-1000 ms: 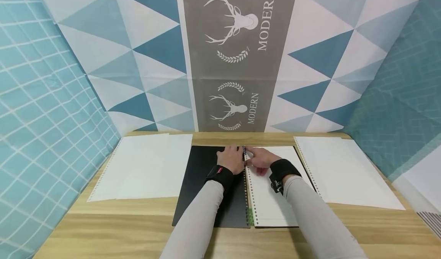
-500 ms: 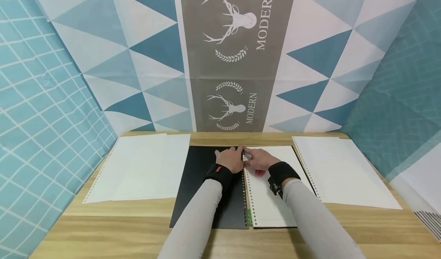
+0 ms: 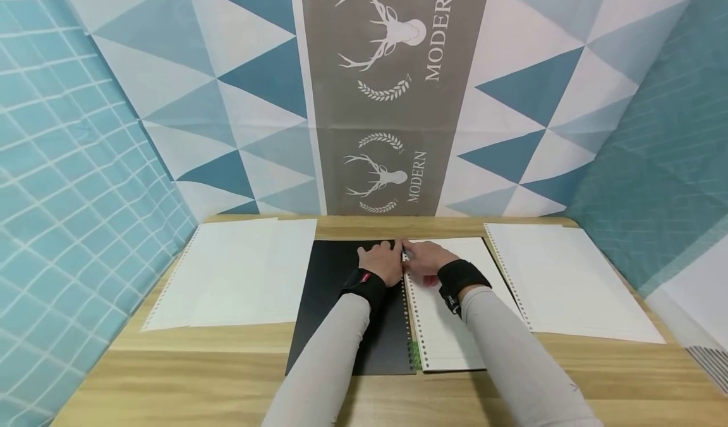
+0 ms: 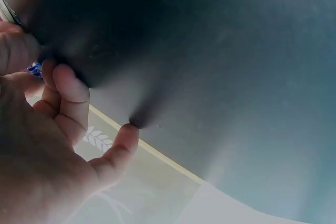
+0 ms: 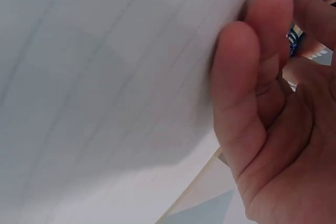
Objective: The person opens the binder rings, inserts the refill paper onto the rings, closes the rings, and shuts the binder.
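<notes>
Loose-leaf notebook (image 3: 330, 275), open, lower centre of frame, black cover (image 3: 321, 326) left, ruled sheets (image 3: 449, 338) right; left hand (image 3: 382, 261) and right hand (image 3: 426, 259), fingers partly bent, hold indiscernible, closer together over the blue-patterned piece (image 4: 34, 70) than a second ago, confining handling to the top of the punched edge (image 3: 414, 307).

Versus one second ago: the person's right hand (image 3: 425, 259) and its black fabric wristband (image 3: 462, 278) sit slightly farther left; fingertips of both hands now largely cover the thin blue spiral coil (image 4: 35, 70) in the head view.
</notes>
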{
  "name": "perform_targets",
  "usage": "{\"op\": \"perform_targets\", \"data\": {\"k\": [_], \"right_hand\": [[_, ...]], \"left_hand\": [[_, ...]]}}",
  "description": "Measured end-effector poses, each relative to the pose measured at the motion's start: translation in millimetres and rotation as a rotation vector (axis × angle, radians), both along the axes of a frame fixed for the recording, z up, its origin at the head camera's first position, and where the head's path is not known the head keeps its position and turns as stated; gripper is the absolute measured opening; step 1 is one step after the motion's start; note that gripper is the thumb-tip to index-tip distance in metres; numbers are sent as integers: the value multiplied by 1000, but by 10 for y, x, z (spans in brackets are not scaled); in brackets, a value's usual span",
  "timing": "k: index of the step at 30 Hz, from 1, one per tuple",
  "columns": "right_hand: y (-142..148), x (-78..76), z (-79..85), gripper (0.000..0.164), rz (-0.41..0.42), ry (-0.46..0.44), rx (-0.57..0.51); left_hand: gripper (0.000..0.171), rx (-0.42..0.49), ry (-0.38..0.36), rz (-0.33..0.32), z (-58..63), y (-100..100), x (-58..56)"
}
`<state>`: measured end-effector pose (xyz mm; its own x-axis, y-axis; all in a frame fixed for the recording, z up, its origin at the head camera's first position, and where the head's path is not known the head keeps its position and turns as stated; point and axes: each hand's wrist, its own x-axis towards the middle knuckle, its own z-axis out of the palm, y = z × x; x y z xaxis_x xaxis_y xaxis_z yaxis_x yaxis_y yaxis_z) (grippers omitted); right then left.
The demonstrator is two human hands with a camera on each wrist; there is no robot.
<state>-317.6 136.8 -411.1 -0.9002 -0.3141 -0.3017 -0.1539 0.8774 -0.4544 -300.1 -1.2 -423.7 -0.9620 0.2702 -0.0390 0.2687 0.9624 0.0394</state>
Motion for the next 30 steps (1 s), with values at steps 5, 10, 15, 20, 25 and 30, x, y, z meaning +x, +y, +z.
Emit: {"op": "perform_targets", "data": {"k": [5,10,15,20,25,30], "right_hand": [[39,8,-13,69,6,-3,-15],[71,34,-23,71,5,-14,-48],[88,53,-29,74,22,14,-56],[118,63,-53,73,4,0,-76],[109,31,-51,71,12,10,-54],[119,-4,-68,70,38,34,-30]], "left_hand": [[62,-12,-12,21,0,44,-14],[65,-6,-35,20,5,59,-49],[65,22,-51,19,41,26,-67],[63,41,-84,-6,34,-30,-91],[59,46,-94,-21,22,-53,-95],[57,31,-28,-19,-45,-22,-73]]}}
